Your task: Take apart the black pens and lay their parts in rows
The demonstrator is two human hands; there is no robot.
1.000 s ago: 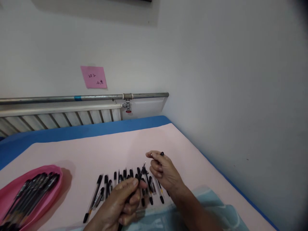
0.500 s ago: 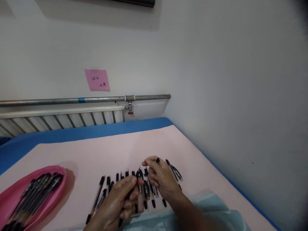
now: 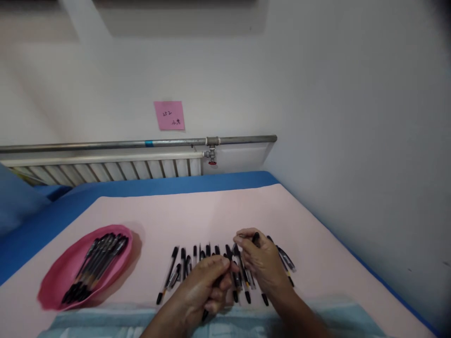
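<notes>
My left hand (image 3: 207, 281) is closed around a black gel pen (image 3: 229, 252), whose upper end points up past the thumb while its lower end shows under the fingers. Just to the right, my right hand (image 3: 262, 258) pinches thumb and forefinger together near that upper end. Something small and pale (image 3: 235, 247) shows by the right fingertips, too small to name. A black rounded end (image 3: 255, 237) stands up at the right forefinger; whether the hand holds it is unclear. Under and around both hands lies a row of black-capped clear pens (image 3: 169, 274), partly hidden.
At the left, a pink plastic basin (image 3: 52, 281) holds a bundle of similar pens (image 3: 100, 265). A pink sheet (image 3: 169, 216) covers the blue surface (image 3: 197, 183). Light blue cloth (image 3: 105, 321) lies along the near edge. Behind are a radiator (image 3: 141, 170), a pipe and the wall.
The camera view has turned left, so everything appears shifted right and more of the basin shows. The right fingertips have come nearer the upper end of the pen in my left hand.
</notes>
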